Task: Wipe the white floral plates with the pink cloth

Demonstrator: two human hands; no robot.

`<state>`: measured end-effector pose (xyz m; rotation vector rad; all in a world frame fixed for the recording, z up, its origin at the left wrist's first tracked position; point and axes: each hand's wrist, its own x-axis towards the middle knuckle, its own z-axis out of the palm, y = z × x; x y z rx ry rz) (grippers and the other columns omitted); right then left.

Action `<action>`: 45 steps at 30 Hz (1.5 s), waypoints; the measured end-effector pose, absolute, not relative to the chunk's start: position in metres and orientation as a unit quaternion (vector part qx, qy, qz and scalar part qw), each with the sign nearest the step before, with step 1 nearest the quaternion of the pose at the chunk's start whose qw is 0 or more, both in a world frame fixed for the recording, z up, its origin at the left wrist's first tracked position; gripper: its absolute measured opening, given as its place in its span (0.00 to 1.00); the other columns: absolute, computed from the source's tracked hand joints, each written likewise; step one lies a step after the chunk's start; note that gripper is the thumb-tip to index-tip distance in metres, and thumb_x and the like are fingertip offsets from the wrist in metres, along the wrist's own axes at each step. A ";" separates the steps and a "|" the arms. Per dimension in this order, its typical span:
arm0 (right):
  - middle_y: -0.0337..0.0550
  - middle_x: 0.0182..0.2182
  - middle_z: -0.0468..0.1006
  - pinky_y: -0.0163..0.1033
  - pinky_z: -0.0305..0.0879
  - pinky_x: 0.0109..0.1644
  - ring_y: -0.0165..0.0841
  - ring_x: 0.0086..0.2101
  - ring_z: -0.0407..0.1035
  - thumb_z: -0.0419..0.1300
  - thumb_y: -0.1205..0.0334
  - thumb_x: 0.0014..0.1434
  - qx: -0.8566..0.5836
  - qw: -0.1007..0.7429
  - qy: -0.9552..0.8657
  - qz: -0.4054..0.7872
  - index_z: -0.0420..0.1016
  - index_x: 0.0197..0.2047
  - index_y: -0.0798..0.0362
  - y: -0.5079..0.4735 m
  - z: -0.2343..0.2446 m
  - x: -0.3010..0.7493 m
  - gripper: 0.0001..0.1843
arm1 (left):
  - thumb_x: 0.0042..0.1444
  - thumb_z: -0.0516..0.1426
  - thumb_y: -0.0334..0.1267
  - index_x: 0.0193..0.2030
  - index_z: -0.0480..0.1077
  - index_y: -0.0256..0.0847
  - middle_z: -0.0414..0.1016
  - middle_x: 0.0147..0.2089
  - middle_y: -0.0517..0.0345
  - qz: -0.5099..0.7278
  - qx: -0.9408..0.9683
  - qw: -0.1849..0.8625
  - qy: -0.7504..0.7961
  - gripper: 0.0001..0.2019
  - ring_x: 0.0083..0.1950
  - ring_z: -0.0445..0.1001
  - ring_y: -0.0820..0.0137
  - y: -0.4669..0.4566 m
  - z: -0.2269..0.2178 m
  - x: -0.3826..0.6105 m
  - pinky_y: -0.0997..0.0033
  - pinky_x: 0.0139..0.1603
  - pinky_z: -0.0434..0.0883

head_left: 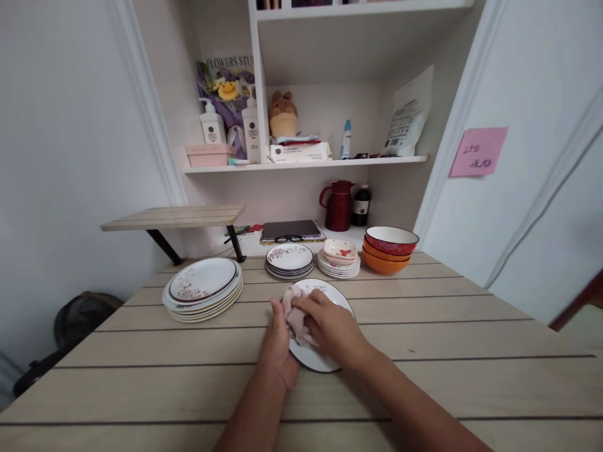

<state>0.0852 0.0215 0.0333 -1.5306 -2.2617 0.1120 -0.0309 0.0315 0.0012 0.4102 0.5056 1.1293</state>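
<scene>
A white plate (316, 359) with a dark rim and a floral pattern is in front of me, tilted slightly. My left hand (279, 349) grips its left edge, thumb upward and the other fingers hidden beneath. Bunched in the fingers of my right hand (338, 329) is a pale pink cloth (296, 315), pressed on the plate's upper face. Behind the plate stands a stack of small dark-rimmed plates (289, 258), next to a stack of small dishes (340, 257).
Large plates (203, 289) are stacked at the left on the slatted wooden table (438, 351). Orange and red bowls (387, 258) are nested at the back right. Behind them stand a red jug (338, 207) and a dark bottle (361, 206). A raised wooden stand (174, 217) overhangs the back left.
</scene>
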 end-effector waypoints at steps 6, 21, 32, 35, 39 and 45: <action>0.38 0.45 0.70 0.34 0.50 0.30 0.31 0.34 0.69 0.50 0.61 0.61 -0.637 0.200 -0.745 0.008 0.65 0.57 0.33 0.032 0.040 0.108 0.22 | 0.57 0.46 0.61 0.61 0.64 0.37 0.72 0.57 0.41 0.518 0.200 0.801 0.222 0.35 0.57 0.71 0.55 0.032 0.002 -0.030 0.54 0.60 0.65; 0.42 0.39 0.79 0.36 0.51 0.33 0.38 0.38 0.71 0.54 0.70 0.50 -0.535 0.138 -0.828 0.098 0.69 0.45 0.47 0.000 0.046 0.100 0.18 | 0.55 0.47 0.63 0.58 0.67 0.34 0.76 0.52 0.39 0.489 0.187 0.810 0.263 0.37 0.54 0.73 0.54 0.031 0.000 -0.035 0.53 0.57 0.67; 0.40 0.46 0.71 0.34 0.51 0.30 0.33 0.36 0.70 0.49 0.61 0.61 -0.644 0.177 -0.744 0.017 0.62 0.60 0.31 0.030 0.043 0.112 0.25 | 0.58 0.46 0.59 0.62 0.63 0.37 0.73 0.55 0.42 0.521 0.196 0.803 0.214 0.33 0.57 0.71 0.55 0.032 0.002 -0.031 0.53 0.61 0.64; 0.41 0.44 0.74 0.35 0.48 0.30 0.35 0.36 0.71 0.51 0.64 0.58 -0.663 0.144 -0.734 0.027 0.63 0.57 0.36 0.028 0.046 0.127 0.24 | 0.58 0.46 0.60 0.62 0.63 0.35 0.73 0.56 0.41 0.516 0.194 0.801 0.234 0.35 0.58 0.70 0.55 0.033 -0.001 -0.033 0.53 0.62 0.63; 0.44 0.35 0.79 0.36 0.45 0.29 0.39 0.34 0.71 0.55 0.67 0.51 -0.649 0.066 -0.757 0.042 0.67 0.46 0.46 0.014 0.050 0.136 0.18 | 0.57 0.46 0.61 0.61 0.64 0.35 0.73 0.56 0.40 0.511 0.194 0.800 0.247 0.35 0.58 0.70 0.55 0.034 -0.006 -0.034 0.54 0.62 0.63; 0.41 0.35 0.79 0.35 0.50 0.32 0.38 0.35 0.71 0.54 0.70 0.48 -0.528 0.099 -0.837 0.108 0.70 0.43 0.45 0.001 0.046 0.116 0.19 | 0.55 0.44 0.65 0.58 0.67 0.35 0.74 0.55 0.40 0.504 0.204 0.789 0.287 0.38 0.57 0.71 0.55 0.035 -0.005 -0.037 0.53 0.60 0.65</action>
